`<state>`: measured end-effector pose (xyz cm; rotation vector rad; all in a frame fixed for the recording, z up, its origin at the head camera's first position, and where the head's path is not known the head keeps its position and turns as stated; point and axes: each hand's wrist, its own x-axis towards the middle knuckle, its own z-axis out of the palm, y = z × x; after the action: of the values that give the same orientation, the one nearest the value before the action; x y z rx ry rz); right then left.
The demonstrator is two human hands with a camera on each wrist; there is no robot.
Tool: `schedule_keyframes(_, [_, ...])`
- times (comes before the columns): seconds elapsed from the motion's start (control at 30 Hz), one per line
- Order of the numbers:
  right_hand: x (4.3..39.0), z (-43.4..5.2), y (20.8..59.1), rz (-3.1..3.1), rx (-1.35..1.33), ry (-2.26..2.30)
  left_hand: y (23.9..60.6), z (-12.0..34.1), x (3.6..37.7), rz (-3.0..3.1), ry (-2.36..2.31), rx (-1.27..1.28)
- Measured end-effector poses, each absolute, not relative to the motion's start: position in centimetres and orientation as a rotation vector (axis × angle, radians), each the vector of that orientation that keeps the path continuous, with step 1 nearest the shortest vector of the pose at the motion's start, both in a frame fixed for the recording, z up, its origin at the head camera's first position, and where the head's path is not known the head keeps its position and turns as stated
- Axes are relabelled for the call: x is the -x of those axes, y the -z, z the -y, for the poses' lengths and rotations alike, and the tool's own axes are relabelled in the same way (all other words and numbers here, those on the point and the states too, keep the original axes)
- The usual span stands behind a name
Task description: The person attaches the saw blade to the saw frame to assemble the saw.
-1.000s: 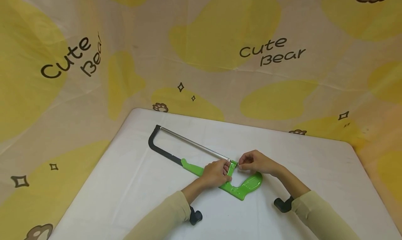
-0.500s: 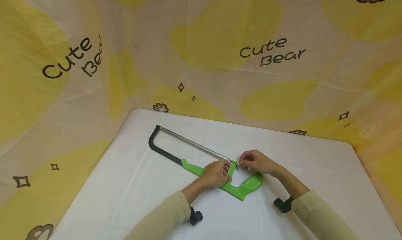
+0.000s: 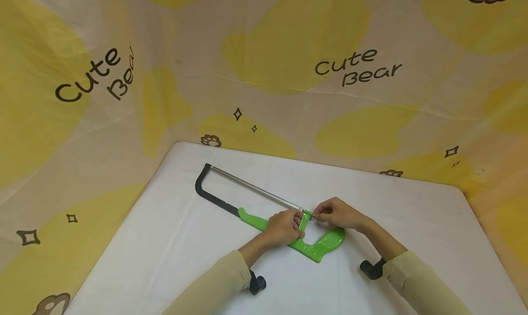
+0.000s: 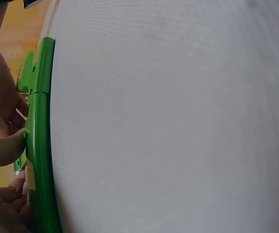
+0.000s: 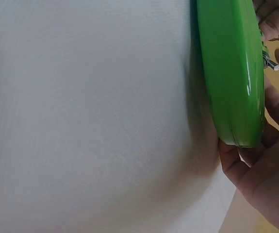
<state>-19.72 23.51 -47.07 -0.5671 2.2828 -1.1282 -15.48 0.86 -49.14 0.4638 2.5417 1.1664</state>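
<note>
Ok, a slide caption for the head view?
Left hand grips green hacksaw handle; right hand pinches its blade-end fastener on white table.

Count of items: one hacksaw (image 3: 264, 205), green-handled with a black frame, at centre of frame. One saw blade (image 3: 255, 189) fitted in it. Two hands: left hand (image 3: 283, 228), right hand (image 3: 339, 214). One white tabletop (image 3: 165, 241). Two black wrist-mounted devices, lower centre (image 3: 256, 284) and lower right (image 3: 371, 268).

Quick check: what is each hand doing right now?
Left hand: grips the hacksaw by its green frame.
Right hand: fingers pinch the small metal fastener at the blade end.
</note>
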Motion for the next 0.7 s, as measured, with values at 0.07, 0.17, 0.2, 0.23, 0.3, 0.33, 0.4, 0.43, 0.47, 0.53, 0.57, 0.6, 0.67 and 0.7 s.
schedule_keyframes(0.07, [19.73,-23.45,46.97,-2.282,0.56,1.114,49.12,-0.87,15.54,-2.542,-1.165,-0.465])
schedule_keyframes(0.17, [19.72,-23.34,46.89,-2.29,0.541,1.099,49.1,-0.86,15.59,-2.541,-1.162,-0.47])
schedule_keyframes(0.2, [19.72,-23.31,46.91,-2.295,0.538,1.098,49.1,-0.85,15.6,-2.54,-1.159,-0.469])
schedule_keyframes(0.23, [19.72,-23.29,46.92,-2.3,0.534,1.096,49.11,-0.85,15.61,-2.539,-1.159,-0.469])
schedule_keyframes(0.3, [19.74,-23.26,46.99,-2.309,0.52,1.093,49.15,-0.82,15.63,-2.539,-1.16,-0.471])
schedule_keyframes(0.33, [19.75,-23.25,47.03,-2.311,0.511,1.095,49.16,-0.8,15.63,-2.539,-1.161,-0.471])
schedule_keyframes(0.4, [19.73,-23.24,47.04,-2.314,0.502,1.095,49.19,-0.76,15.62,-2.536,-1.161,-0.466])
schedule_keyframes(0.43, [19.71,-23.24,47.05,-2.315,0.498,1.095,49.19,-0.75,15.6,-2.534,-1.163,-0.463])
schedule_keyframes(0.47, [19.72,-23.26,47.15,-2.316,0.49,1.098,49.19,-0.75,15.58,-2.533,-1.165,-0.461])
schedule_keyframes(0.53, [19.67,-23.23,47.15,-2.316,0.479,1.099,49.11,-0.73,15.51,-2.529,-1.167,-0.455])
schedule_keyframes(0.57, [19.65,-23.23,47.14,-2.317,0.479,1.099,49.1,-0.76,15.5,-2.526,-1.172,-0.452])
schedule_keyframes(0.6, [19.64,-23.23,47.17,-2.318,0.472,1.1,49.09,-0.79,15.48,-2.524,-1.175,-0.451])
schedule_keyframes(0.67, [19.64,-23.19,47.23,-2.32,0.467,1.1,49.11,-0.76,15.49,-2.526,-1.174,-0.452])
schedule_keyframes(0.7, [19.62,-23.12,47.16,-2.319,0.474,1.099,49.13,-0.73,15.49,-2.527,-1.174,-0.453])
